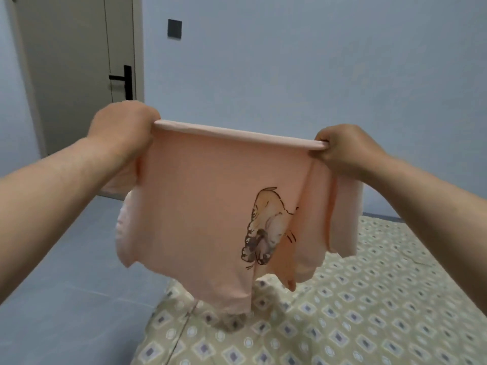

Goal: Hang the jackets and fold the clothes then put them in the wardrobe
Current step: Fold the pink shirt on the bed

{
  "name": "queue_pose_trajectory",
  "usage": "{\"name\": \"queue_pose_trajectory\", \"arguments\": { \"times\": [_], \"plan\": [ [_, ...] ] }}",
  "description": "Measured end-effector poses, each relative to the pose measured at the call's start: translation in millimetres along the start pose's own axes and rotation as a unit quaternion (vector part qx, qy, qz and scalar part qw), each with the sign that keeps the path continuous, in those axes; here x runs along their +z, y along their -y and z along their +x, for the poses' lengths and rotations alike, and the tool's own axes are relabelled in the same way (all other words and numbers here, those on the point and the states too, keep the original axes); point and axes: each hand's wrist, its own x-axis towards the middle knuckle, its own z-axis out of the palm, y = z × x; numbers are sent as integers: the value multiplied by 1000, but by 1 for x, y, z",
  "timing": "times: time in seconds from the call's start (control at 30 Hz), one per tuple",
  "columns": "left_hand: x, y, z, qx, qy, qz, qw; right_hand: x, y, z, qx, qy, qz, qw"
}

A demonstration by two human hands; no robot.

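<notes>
- Head view: both forearms reach forward from the bottom corners.
- Left hand (pixel 123 125) is curled tight round the left end of the shirt (pixel 200 196) at its folded top edge.
- Right hand (pixel 347 148) pinches the right end, fingers curled under the fold.
- Shirt, peach with an animal print, hangs stretched between the hands in the air, its hem just above the bed (pixel 369 312).
- Beyond stand a door (pixel 76 61) with a black handle (pixel 123 80), a dark wall switch (pixel 174 28) and the blue floor (pixel 66 285).
</notes>
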Motion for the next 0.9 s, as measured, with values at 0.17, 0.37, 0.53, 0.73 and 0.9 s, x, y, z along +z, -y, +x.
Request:
{"name": "queue_pose_trajectory", "arguments": {
  "times": [0.17, 0.37, 0.53, 0.73, 0.9],
  "plan": [
    [-27, 4, 13, -2, -23, 20, 1000, -22, -11, 9, 30, -1, -31, 999],
    [-44, 24, 25, -42, -20, 54, 997, -41, -37, 7, 90, -27, -51, 994],
    [-35, 26, 14, -145, 103, 100, 979, -43, -34, 3, 142, 13, 182, 973],
    [-40, -86, -13, 31, 386, 36, 921, -53, 27, 25, 134, 17, 393, 910],
    [-33, -192, -74, 456, -86, -109, 879, -61, 62, 41, 131, 42, 414, 900]
  ]
}}
